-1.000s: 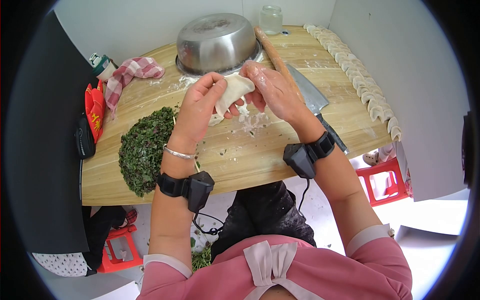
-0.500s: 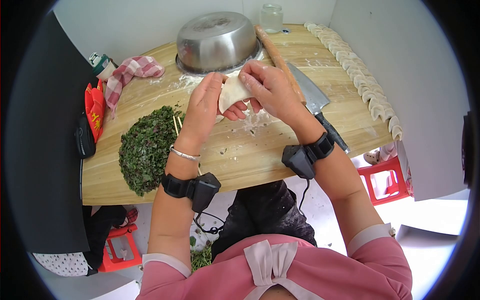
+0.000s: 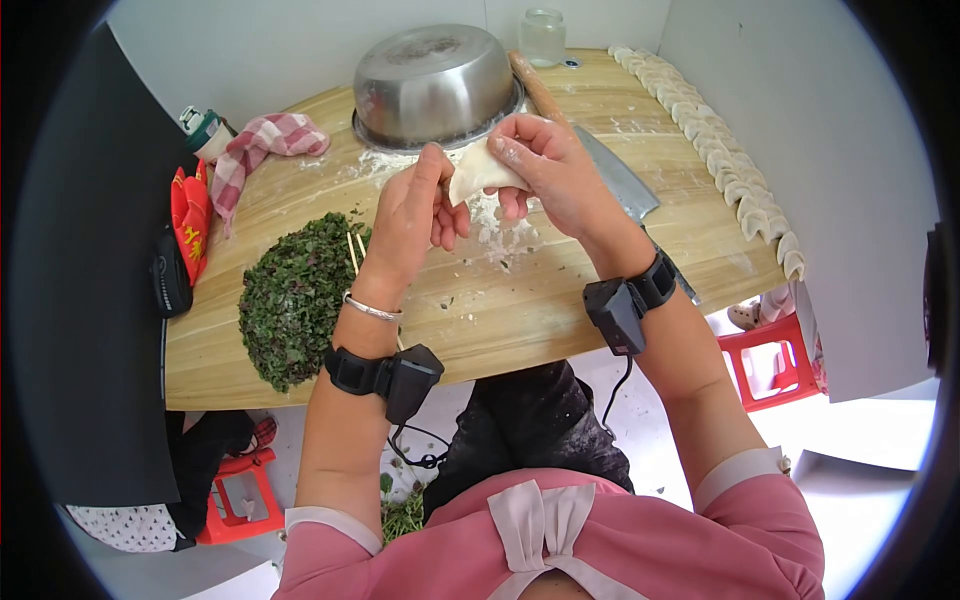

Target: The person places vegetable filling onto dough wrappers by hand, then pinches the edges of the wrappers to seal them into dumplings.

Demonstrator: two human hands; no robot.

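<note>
A pale, half-moon dumpling (image 3: 480,173) is pinched in my right hand (image 3: 548,168), thumb on top and fingers curled beneath. Its left corner points at my left hand (image 3: 410,215), whose thumb stands up while the half-curled fingers lie apart, right at the dumpling's edge. Both hands are above the wooden table (image 3: 480,330), over a patch of scattered flour (image 3: 503,235). Left of my left forearm sits a big heap of chopped dark green leaves (image 3: 295,300), with chopsticks (image 3: 353,250) stuck by it.
An upturned steel basin (image 3: 432,85) stands at the back, beside a rolling pin (image 3: 537,85) and glass jar (image 3: 543,38). A cleaver (image 3: 615,172) lies beyond my right wrist. Finished dumplings (image 3: 720,150) line the right edge. A checked cloth (image 3: 268,145) lies back left.
My right hand has shifted a little to the right, taking the dumpling with it. The left hand's fingers have come away from under the dumpling and are now at its left edge.
</note>
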